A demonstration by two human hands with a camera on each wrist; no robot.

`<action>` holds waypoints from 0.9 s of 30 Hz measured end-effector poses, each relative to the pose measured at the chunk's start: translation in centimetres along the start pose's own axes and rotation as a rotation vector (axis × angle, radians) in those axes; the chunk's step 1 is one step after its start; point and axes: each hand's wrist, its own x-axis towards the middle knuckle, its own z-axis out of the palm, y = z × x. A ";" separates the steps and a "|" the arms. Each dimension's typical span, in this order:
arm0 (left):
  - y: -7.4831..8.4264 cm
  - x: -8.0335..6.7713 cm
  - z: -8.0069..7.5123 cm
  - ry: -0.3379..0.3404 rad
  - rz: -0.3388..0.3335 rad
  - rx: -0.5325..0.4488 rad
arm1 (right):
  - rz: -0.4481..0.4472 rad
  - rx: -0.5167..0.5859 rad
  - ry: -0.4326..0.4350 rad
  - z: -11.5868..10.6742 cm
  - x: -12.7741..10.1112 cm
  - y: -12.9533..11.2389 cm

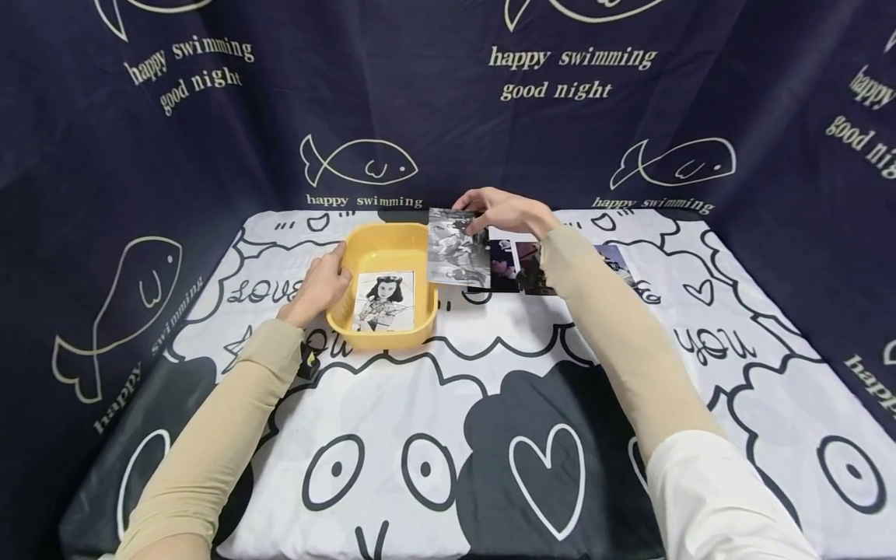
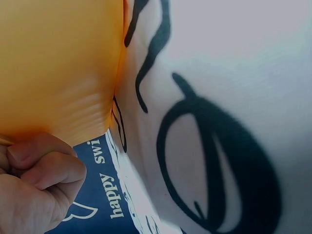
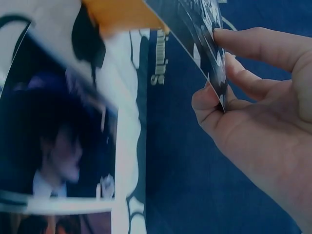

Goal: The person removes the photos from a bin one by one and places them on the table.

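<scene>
My left hand [image 1: 320, 286] grips the left rim of a yellow plastic basin [image 1: 364, 241], its fingers curled against the wall in the left wrist view. Inside the basin lies a black-and-white picture [image 1: 385, 299] of a dark-haired figure. With its thumb and fingers my right hand [image 1: 500, 210] pinches a black-and-white photo print [image 1: 455, 253] by its upper right edge. The print is held up, overlapping the basin's right rim in the head view. From the right wrist side, the print [image 3: 204, 39] appears nearly edge-on, and its far end lies beyond that view.
Several colour photo prints lie in a row to the basin's right, among them a dark one [image 1: 502, 260] and one partly behind the right forearm [image 1: 616, 260]. A patterned white and black cloth [image 1: 392, 404] covers the table. Behind it hangs a dark blue curtain [image 1: 455, 101].
</scene>
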 end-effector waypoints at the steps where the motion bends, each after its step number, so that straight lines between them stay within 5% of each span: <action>1: 0.0 0.0 0.0 -0.001 0.000 0.000 | 0.008 -0.007 0.004 -0.3 -0.3 0.4; 20: 0.2 0.0 0.0 -0.009 -0.020 -0.007 | 0.082 -0.101 0.113 -6.4 -7.7 8.4; 27: 0.1 0.0 0.0 -0.009 -0.025 -0.005 | 0.130 -0.021 0.157 -8.8 -11.8 11.2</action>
